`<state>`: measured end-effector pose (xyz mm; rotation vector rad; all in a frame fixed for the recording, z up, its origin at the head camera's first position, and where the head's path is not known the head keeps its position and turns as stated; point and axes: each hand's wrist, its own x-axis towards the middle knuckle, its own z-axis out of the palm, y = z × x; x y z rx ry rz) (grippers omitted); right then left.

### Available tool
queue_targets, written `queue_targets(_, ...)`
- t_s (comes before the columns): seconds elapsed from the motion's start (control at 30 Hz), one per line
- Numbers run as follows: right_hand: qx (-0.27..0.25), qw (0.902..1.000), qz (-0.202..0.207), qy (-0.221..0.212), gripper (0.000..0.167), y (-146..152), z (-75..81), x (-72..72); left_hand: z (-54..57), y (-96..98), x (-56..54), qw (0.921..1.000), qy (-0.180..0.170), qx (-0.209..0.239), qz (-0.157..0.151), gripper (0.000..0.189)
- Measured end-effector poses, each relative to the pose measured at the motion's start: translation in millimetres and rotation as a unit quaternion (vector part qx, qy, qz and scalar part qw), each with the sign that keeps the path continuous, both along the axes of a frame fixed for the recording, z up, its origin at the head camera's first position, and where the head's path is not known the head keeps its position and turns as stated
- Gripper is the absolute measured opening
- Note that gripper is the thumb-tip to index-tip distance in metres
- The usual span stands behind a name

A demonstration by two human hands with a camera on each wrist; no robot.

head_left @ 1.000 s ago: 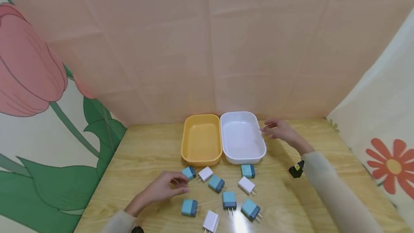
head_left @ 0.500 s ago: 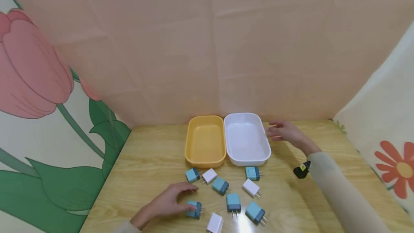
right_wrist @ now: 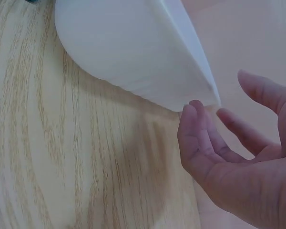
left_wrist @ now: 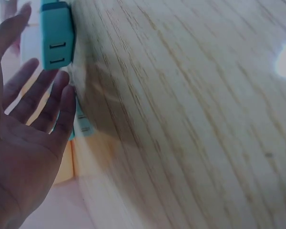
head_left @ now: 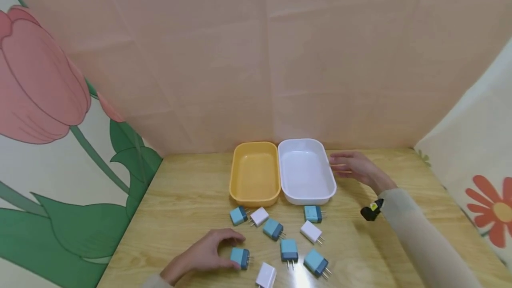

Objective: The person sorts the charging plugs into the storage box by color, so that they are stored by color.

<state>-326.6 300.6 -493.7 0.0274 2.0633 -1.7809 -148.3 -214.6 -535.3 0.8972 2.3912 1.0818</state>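
My left hand (head_left: 208, 252) is low over the near left of the table, thumb and fingers spread around a blue two-tone plug charger (head_left: 239, 258). In the head view the thumb overlaps the charger's near side while the forefinger stays apart from it. The left wrist view has the charger (left_wrist: 57, 38) beside the spread fingers, its two USB slots facing the camera. Next to the right side of a white tray (head_left: 307, 177) is my right hand (head_left: 358, 169), holding nothing, fingers loosely bent. Whether its fingertips touch the tray (right_wrist: 128, 52) I cannot tell.
A yellow tray (head_left: 256, 179) stands against the white one's left side. Several more chargers lie scattered in front of the trays, blue ones (head_left: 273, 229) and white ones (head_left: 266, 274). A pink cloth backdrop (head_left: 256, 57) rises behind the wooden table (head_left: 188, 190).
My left hand has moved nearer, from the charger by the yellow tray to the one closer to me. My right hand has stayed beside the white tray, its fingers shifting slightly.
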Motion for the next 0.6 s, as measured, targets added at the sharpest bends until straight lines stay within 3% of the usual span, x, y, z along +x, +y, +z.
queue_targets(0.27, -0.002, 0.9997, -0.003, -0.025, 0.083, -5.0, -4.5, -4.8, -1.9, -1.8, 1.9, 0.9998, -0.007, -0.016, 0.003, 0.054)
queue_targets(0.6, 0.025, 0.9979, -0.022, -0.055, 0.073, -10.7, -4.4, -12.7, -2.5, -4.8, 3.4, 0.9997, 0.014, -0.014, -0.015, 0.048)
